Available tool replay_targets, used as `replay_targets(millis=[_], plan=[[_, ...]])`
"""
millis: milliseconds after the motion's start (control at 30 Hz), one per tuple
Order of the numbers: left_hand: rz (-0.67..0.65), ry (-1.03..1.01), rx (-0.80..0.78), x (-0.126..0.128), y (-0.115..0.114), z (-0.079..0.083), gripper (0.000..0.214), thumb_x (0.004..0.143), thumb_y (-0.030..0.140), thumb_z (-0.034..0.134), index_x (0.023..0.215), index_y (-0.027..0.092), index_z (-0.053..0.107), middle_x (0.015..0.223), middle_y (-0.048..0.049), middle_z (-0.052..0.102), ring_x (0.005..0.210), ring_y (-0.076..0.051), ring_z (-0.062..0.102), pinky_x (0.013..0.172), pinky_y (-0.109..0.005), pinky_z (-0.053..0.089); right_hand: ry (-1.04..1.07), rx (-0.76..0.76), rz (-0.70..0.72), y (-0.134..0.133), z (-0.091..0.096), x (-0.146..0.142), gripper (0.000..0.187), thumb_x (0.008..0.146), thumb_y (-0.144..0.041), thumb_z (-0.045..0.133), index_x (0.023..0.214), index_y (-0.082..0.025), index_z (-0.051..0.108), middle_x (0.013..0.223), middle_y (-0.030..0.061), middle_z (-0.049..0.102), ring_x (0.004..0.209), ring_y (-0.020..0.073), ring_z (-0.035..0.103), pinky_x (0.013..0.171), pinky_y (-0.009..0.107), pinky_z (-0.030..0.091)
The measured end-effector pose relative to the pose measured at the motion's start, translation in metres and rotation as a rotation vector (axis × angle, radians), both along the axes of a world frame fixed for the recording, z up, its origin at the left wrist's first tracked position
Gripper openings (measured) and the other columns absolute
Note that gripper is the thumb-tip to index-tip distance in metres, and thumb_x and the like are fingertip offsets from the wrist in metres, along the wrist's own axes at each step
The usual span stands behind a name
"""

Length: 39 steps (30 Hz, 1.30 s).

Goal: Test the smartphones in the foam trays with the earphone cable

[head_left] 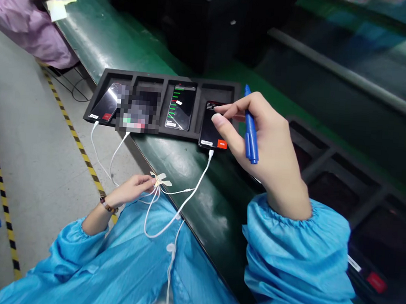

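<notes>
A blue marker pen (250, 132) is tucked in my right hand (270, 138), and it slants across the hand's back near the thumb. That hand's thumb and forefinger hover over or touch the rightmost smartphone (213, 129); which, I cannot tell. This phone has a white cable (201, 175) plugged into its lower end and sits tilted in the tray. At the table edge my left hand (136, 188) pinches a bundle of white cables where strips of tape (159, 180) hold them. A third phone (181, 106) lies uncabled, with green lines on its screen.
The black compartment tray (197, 89) also holds a cabled phone (105, 101) at left and a pixelated item beside it. Another tray (335, 154) with phones lies at right. A black box (198, 26) stands behind. A co-worker in a pink sleeve (27, 24) sits upper left.
</notes>
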<state>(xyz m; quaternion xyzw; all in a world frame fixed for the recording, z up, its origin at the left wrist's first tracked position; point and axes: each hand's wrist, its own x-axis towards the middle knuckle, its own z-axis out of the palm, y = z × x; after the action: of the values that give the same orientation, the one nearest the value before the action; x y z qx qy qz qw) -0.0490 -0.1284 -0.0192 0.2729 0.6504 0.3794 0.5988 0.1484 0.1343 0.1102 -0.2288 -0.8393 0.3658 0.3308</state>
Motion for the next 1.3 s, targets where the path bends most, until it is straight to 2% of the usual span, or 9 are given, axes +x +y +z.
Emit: replay_targets(millis=[333, 500, 567, 633, 800, 900, 1067, 1167, 1300], plan=[[-0.074, 0.129, -0.003, 0.002, 0.003, -0.005, 0.071, 0.093, 0.085, 0.064, 0.085, 0.016, 0.080, 0.081, -0.0066, 0.075, 0.074, -0.020, 0.057, 0.072, -0.031, 0.047, 0.009, -0.011, 0.019, 0.002, 0.000, 0.002, 0.034, 0.107, -0.061, 0.069, 0.121, -0.031, 0.073, 0.105, 0.0056, 0.072, 0.112, 0.0320, 0.077, 0.100, 0.051, 0.065], [0.091, 0.298, 0.004, 0.007, 0.004, -0.001, 0.053, 0.096, 0.070, 0.067, 0.082, 0.019, 0.074, 0.083, -0.0064, 0.075, 0.079, -0.023, 0.060, 0.076, -0.033, 0.049, 0.011, -0.006, 0.004, 0.001, -0.001, 0.004, 0.032, 0.106, -0.062, 0.070, 0.112, -0.030, 0.072, 0.105, 0.0055, 0.073, 0.108, 0.0310, 0.076, 0.096, 0.048, 0.065], [0.268, 0.548, 0.131, 0.009, 0.002, 0.010, 0.041, 0.096, 0.059, 0.073, 0.080, 0.021, 0.071, 0.078, -0.0041, 0.069, 0.076, -0.022, 0.056, 0.075, -0.033, 0.045, -0.002, 0.006, -0.019, 0.001, 0.000, 0.004, 0.034, 0.106, -0.064, 0.070, 0.108, -0.030, 0.071, 0.103, 0.0051, 0.074, 0.105, 0.0303, 0.076, 0.092, 0.045, 0.064], [0.311, 0.738, 0.314, 0.012, 0.002, 0.024, 0.030, 0.097, 0.049, 0.078, 0.083, 0.022, 0.072, 0.080, -0.0046, 0.068, 0.079, -0.023, 0.057, 0.080, -0.035, 0.044, -0.031, 0.016, -0.051, 0.000, 0.000, 0.005, 0.037, 0.107, -0.066, 0.068, 0.103, -0.030, 0.069, 0.098, 0.0040, 0.074, 0.096, 0.0276, 0.074, 0.085, 0.042, 0.062], [-0.393, 0.869, 0.521, 0.025, 0.017, 0.041, 0.028, 0.103, 0.050, 0.077, 0.110, 0.023, 0.077, 0.102, -0.0088, 0.075, 0.095, -0.028, 0.060, 0.088, -0.040, 0.040, -0.037, 0.018, -0.069, 0.001, 0.003, 0.007, 0.042, 0.116, -0.065, 0.049, 0.097, -0.029, 0.063, 0.100, 0.0032, 0.078, 0.084, 0.0224, 0.073, 0.079, 0.039, 0.056], [-0.630, 0.880, 0.523, 0.039, 0.031, 0.039, 0.028, 0.114, 0.043, 0.061, 0.103, 0.019, 0.072, 0.097, -0.0076, 0.072, 0.092, -0.025, 0.058, 0.085, -0.039, 0.038, -0.025, 0.015, -0.069, 0.003, 0.005, 0.012, 0.040, 0.117, -0.061, 0.050, 0.096, -0.029, 0.063, 0.101, 0.0042, 0.081, 0.091, 0.0228, 0.075, 0.081, 0.037, 0.056], [-0.759, 0.658, 0.544, 0.064, 0.055, 0.043, 0.025, 0.115, 0.032, 0.057, 0.098, 0.019, 0.067, 0.099, -0.0064, 0.070, 0.091, -0.022, 0.060, 0.084, -0.036, 0.042, -0.176, 0.008, -0.009, -0.003, 0.009, 0.031, 0.034, 0.115, -0.052, 0.057, 0.095, -0.026, 0.062, 0.089, 0.0029, 0.077, 0.078, 0.0195, 0.071, 0.073, 0.032, 0.051], [-0.632, 0.290, 0.471, 0.079, 0.075, 0.046, 0.023, 0.112, 0.038, 0.065, 0.098, 0.019, 0.066, 0.093, -0.0029, 0.068, 0.083, -0.018, 0.060, 0.078, -0.031, 0.045, -0.257, -0.026, 0.094, -0.014, 0.009, 0.053, 0.039, 0.111, -0.056, 0.063, 0.087, -0.027, 0.055, 0.082, 0.0015, 0.073, 0.070, 0.0187, 0.066, 0.070, 0.032, 0.050], [-0.397, -0.168, 0.264, 0.093, 0.099, 0.042, 0.046, 0.101, 0.064, 0.075, 0.096, 0.020, 0.062, 0.071, 0.0038, 0.059, 0.063, -0.013, 0.053, 0.062, -0.026, 0.042, -0.360, -0.124, 0.257, -0.029, 0.001, 0.089, 0.045, 0.106, -0.059, 0.071, 0.084, -0.027, 0.047, 0.092, 0.0038, 0.077, 0.073, 0.0185, 0.068, 0.068, 0.030, 0.050]])
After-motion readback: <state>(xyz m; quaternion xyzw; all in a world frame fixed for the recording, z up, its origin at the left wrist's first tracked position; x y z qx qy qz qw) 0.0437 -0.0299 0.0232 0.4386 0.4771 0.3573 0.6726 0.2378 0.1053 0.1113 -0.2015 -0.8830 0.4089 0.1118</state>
